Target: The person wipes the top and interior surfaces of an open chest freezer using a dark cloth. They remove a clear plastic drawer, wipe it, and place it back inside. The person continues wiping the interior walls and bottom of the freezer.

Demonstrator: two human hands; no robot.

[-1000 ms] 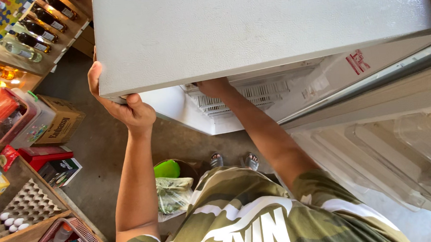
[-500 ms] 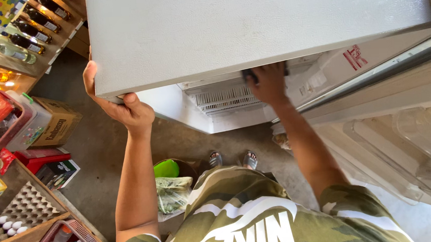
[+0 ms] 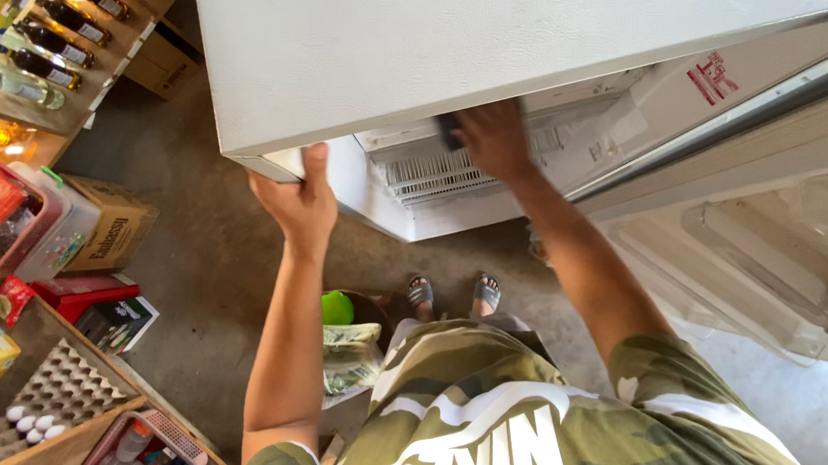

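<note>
Shifted right along the freezer door (image 3: 517, 35) edge: left hand (image 3: 299, 203), gripping it; right hand (image 3: 493, 140) clutching a dark object (image 3: 448, 131) beside the vent (image 3: 429, 172).

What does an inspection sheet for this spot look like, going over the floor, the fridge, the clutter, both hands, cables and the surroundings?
Surface: bare grey concrete floor, dusty.
Job's things: white fridge door swung open; white wire rack inside.
Clutter: cardboard box, egg tray with a few white eggs, green ball.
Hands: left hand grips the door's lower corner; right hand is inside the fridge by a small dark object, blurred, grip unclear.
Cables: nothing seen.
Surroundings: wooden shelf with bottles at upper left; sandalled feet below.
</note>
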